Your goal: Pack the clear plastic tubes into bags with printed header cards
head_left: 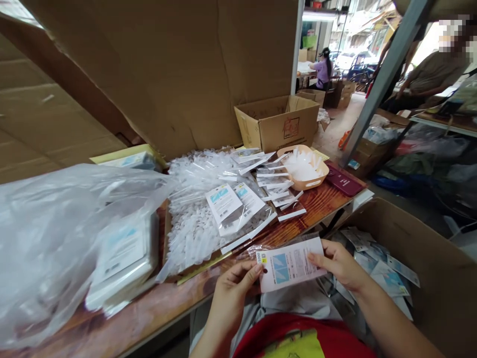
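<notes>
Over my lap, a white printed card (292,265) with blue pictures is held level between both hands. My left hand (238,278) pinches its left end by the hole, while my right hand (337,263) grips the right end, thumb on top. Clear plastic shows along the card's far edge. Just beyond, two similar cards in clear bags (223,201) lie on a heap of small translucent plastic pieces (194,214) in a shallow cardboard tray. Several clear bags with white strips (276,186) overlap to the right of them.
A peach basket (305,181) of white pieces and a maroon case (345,179) stand at the table's right. A carton (279,124) is behind. Plastic-wrapped card stacks (122,253) lie left. An open box (439,263) of packed cards sits beside my right arm. Other people sit farther off.
</notes>
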Action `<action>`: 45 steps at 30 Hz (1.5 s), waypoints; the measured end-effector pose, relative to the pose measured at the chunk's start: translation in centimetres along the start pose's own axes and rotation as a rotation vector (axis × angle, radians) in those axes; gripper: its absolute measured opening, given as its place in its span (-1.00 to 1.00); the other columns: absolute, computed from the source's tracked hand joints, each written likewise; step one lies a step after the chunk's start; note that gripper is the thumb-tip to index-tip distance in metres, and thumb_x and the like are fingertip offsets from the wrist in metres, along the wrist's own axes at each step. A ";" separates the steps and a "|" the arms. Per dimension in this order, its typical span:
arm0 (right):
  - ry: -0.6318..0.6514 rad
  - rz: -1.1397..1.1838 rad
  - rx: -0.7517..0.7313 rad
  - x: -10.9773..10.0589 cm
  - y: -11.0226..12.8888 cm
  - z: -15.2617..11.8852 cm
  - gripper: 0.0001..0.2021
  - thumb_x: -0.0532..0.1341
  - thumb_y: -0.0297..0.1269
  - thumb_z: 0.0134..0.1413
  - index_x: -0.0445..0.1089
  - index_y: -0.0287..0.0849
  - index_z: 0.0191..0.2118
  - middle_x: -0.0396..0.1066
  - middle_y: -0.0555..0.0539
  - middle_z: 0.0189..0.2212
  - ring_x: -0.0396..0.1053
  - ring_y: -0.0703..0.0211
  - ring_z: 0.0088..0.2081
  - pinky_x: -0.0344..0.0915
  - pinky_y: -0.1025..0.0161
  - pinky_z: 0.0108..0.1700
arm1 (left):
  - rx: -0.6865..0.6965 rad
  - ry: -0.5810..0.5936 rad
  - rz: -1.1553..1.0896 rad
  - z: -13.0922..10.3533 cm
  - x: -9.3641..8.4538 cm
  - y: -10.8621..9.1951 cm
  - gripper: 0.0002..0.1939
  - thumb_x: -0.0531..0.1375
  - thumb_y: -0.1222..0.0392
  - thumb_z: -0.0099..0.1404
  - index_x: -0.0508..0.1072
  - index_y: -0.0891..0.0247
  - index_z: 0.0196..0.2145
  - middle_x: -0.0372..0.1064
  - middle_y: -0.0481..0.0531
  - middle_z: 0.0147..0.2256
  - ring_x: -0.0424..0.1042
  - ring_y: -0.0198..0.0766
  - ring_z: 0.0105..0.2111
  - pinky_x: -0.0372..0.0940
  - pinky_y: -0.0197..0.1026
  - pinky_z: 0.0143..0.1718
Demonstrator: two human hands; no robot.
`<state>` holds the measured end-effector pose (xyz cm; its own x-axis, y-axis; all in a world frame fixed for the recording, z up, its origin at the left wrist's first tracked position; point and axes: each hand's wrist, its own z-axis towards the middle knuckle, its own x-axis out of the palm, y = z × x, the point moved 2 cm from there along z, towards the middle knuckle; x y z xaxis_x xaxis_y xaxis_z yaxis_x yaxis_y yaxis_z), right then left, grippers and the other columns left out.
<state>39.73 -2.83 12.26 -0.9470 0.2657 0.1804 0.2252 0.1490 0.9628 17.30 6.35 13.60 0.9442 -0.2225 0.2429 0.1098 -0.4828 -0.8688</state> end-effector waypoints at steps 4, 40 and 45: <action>0.015 -0.001 -0.018 0.0 0.0 0.0 -0.52 0.49 0.13 -0.10 0.62 -0.19 -0.21 0.64 -0.13 -0.32 0.56 0.07 -0.26 0.51 0.12 -0.11 | 0.024 0.006 0.012 -0.4 0.2 0.0 -0.51 0.60 -0.09 -0.20 0.56 0.30 -0.47 0.49 -0.05 -0.51 0.44 -0.35 -0.53 0.40 -0.35 -0.49; 0.196 0.011 0.052 -0.4 -1.2 0.6 -0.37 0.44 0.31 -0.16 0.56 -0.29 -0.35 0.55 -0.09 -0.47 0.46 0.28 -0.43 0.36 0.29 -0.28 | -0.088 -0.116 -0.099 1.7 -2.4 0.7 -0.39 0.65 0.20 -0.53 0.67 0.28 -0.39 0.64 0.07 -0.43 0.61 -0.16 -0.44 0.54 -0.24 -0.40; 0.142 0.024 0.031 -0.7 -1.2 0.5 -0.37 0.43 0.34 -0.15 0.51 -0.28 -0.41 0.53 -0.08 -0.52 0.45 0.28 -0.47 0.35 0.29 -0.31 | 0.021 -0.104 -0.056 0.7 -1.0 0.7 -0.41 0.65 0.09 -0.46 0.67 0.29 -0.39 0.63 0.06 -0.44 0.57 -0.25 -0.48 0.48 -0.35 -0.44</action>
<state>40.19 -2.72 10.91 -0.9635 0.1330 0.2324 0.2536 0.1743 0.9515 16.65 6.82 12.46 0.9634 -0.1064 0.2459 0.1683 -0.4740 -0.8643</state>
